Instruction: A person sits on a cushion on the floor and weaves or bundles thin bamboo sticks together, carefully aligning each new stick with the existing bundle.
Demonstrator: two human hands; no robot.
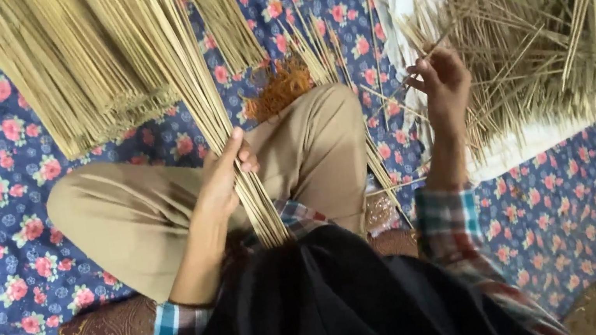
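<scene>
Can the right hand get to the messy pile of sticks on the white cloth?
Probably yes. The right hand is raised right at the edge of the loose stick pile on the white cloth, already pinching one thin stick, and nothing lies between.

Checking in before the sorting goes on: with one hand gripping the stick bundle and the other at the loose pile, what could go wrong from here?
The left hand grips the long bundle of thin sticks only partway along, so the fanned top could splay or slip.

The right hand pinches a single stick beside the tangled pile; crossed sticks may snag or snap.

Stray sticks lie by the knee and could get crushed.
</scene>
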